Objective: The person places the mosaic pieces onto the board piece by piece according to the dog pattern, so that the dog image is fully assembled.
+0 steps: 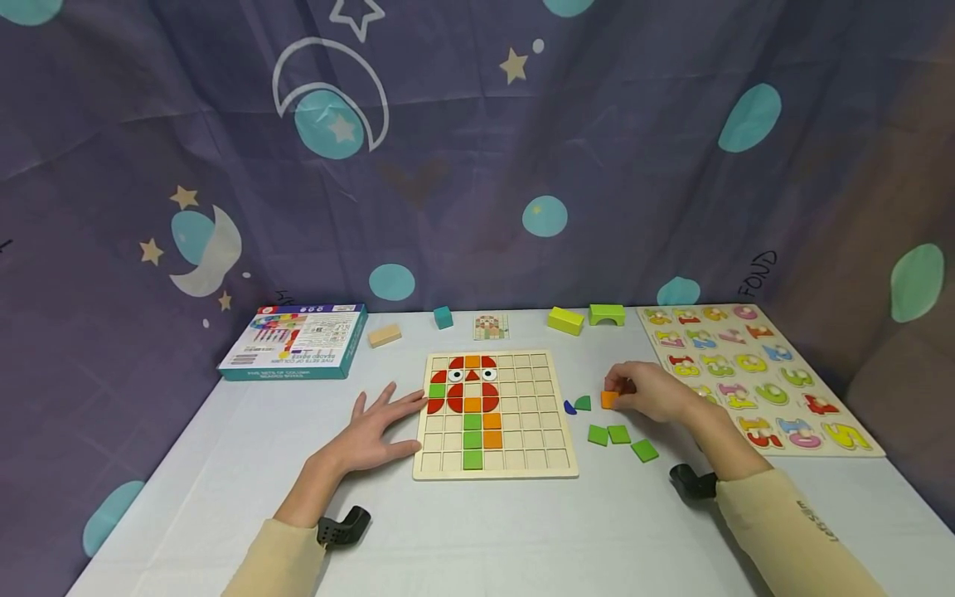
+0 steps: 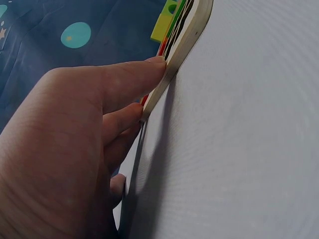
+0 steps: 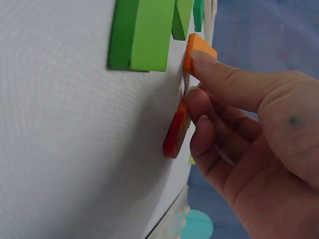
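Note:
A wooden grid board (image 1: pixel 525 476) lies on the table, partly filled with red, orange, green and eye-printed tiles. Beside it, my left hand (image 1: pixel 369 435) has its fingers spread, fingertips touching the board's left edge; the left wrist view shows the thumb and fingers against the wooden rim (image 2: pixel 187 45). To the right of the board, my right hand (image 1: pixel 649 390) pinches an orange square tile (image 1: pixel 609 400). In the right wrist view the thumb lies on this orange tile (image 3: pixel 192 56), and a red piece (image 3: pixel 174 134) sits on the table under the curled fingers.
Green square tiles (image 1: pixel 619 434), a green quarter piece (image 1: pixel 583 403) and a blue piece (image 1: pixel 570 407) lie right of the board. Behind it are a pattern card (image 1: pixel 491 326) and several blocks (image 1: pixel 565 321). A box (image 1: pixel 291 344) stands left, a number puzzle (image 1: pixel 828 439) right.

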Demonstrator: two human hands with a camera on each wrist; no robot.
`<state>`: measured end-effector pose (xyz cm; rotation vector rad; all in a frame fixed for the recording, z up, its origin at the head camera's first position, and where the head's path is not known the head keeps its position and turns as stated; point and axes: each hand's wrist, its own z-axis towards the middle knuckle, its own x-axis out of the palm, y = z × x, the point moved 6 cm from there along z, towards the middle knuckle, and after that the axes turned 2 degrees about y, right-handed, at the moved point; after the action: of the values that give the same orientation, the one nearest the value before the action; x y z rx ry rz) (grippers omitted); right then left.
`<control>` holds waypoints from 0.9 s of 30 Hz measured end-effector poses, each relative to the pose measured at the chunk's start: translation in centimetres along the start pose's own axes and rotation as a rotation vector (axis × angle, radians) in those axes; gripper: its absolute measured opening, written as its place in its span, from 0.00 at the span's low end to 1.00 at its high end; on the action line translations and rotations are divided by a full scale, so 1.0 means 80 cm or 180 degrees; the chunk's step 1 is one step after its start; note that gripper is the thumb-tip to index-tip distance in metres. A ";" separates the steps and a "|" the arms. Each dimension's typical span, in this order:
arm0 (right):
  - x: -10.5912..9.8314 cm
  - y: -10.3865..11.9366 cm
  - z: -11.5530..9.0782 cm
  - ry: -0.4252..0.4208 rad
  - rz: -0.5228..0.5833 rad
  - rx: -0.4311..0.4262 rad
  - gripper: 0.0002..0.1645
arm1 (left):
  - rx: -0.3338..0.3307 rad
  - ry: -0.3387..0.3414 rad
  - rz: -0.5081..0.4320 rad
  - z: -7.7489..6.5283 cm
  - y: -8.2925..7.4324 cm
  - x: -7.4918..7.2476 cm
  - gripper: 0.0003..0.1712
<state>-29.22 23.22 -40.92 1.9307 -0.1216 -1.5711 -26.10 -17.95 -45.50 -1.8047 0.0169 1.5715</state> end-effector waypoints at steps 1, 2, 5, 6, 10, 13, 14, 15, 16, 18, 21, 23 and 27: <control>0.000 0.001 0.000 -0.0005 0.0007 -0.0012 0.08 | -0.0003 -0.0001 0.0002 0.000 0.000 0.000 0.40; -0.001 0.001 -0.001 -0.0020 0.0009 -0.0029 0.07 | -0.0004 -0.0001 0.0001 0.000 0.000 0.000 0.40; -0.003 0.004 -0.001 -0.0057 0.0036 -0.0061 0.06 | -0.0005 0.0000 -0.0001 0.000 0.000 0.000 0.40; -0.004 0.006 -0.001 -0.0069 0.0065 -0.0079 0.06 | -0.0005 0.0001 0.0002 0.000 0.000 -0.001 0.40; -0.004 0.016 0.002 -0.0115 0.0204 -0.0176 0.05 | 0.0008 -0.0009 0.0005 -0.001 0.000 -0.002 0.40; -0.002 0.028 0.008 -0.0117 0.0326 -0.0278 0.05 | -0.0015 -0.0003 0.0025 -0.001 0.001 -0.002 0.40; -0.001 0.032 0.010 -0.0108 0.0359 -0.0305 0.05 | -0.0012 -0.0003 0.0027 -0.001 0.001 -0.002 0.40; 0.000 0.036 0.012 -0.0093 0.0400 -0.0317 0.04 | -0.0015 -0.0002 0.0028 -0.001 0.001 -0.002 0.40; 0.002 0.040 0.014 -0.0080 0.0434 -0.0329 0.04 | -0.0026 0.0009 0.0032 -0.001 0.001 -0.002 0.40; 0.006 0.048 0.019 -0.0041 0.0503 -0.0351 0.04 | -0.0044 0.0022 0.0029 0.000 0.001 -0.001 0.40; 0.012 0.060 0.025 0.0002 0.0575 -0.0409 0.03 | -0.0035 0.0024 0.0017 0.000 0.000 -0.001 0.40; 0.017 0.068 0.029 0.0023 0.0606 -0.0442 0.04 | -0.0035 0.0019 0.0016 -0.001 -0.001 -0.001 0.40; 0.028 0.085 0.036 0.0091 0.0655 -0.0510 0.03 | -0.0017 -0.0004 0.0006 -0.001 -0.001 -0.001 0.40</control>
<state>-29.09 15.64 -39.50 1.7564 -0.1715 -1.3751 -26.02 -17.96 -45.40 -1.8083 0.0138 1.5752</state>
